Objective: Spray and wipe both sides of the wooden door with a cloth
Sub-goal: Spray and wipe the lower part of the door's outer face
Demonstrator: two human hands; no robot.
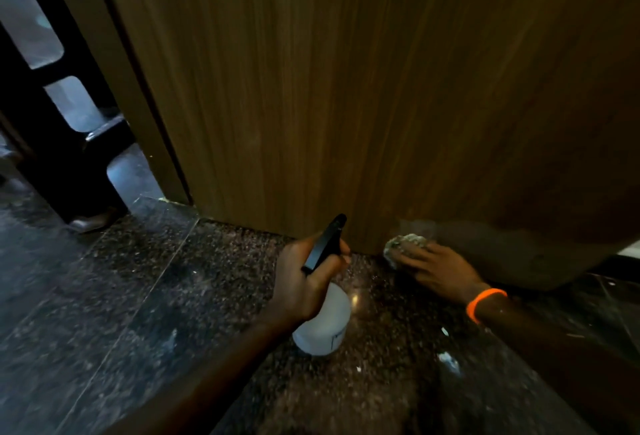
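Nearest the camera, both forearms reach forward over the dark speckled stone floor (145, 296), which carries a few pale flecks. The left hand (308, 282) is curled round the neck of a spray bottle (323, 323), its translucent white body hanging below the fist and its black trigger head (327, 240) angled up toward the door; one finger seems to lie by the trigger, though blur makes that uncertain. The right hand (438, 270), with an orange wristband (485, 303) on the wrist, has its fingers laid fairly flat on a bunched pale cloth (403, 247) and presses it against the very bottom of the door (346, 88), just above the floor.

The door fills the upper frame, brown with upright grain. Beside the cloth, low and to the right, runs a duller, greyish band (485, 244) that looks like a damp or hazy patch; whether it is spray or shadow is hard to tell. To the far left stands the door frame (114, 71), and past it a dark railing (45, 88) with pale gaps.

As a judgement: wiping has got down to the bottom edge of this face, so this side looks near finished. The other face is out of view, so its state cannot be told; it may well remain to do
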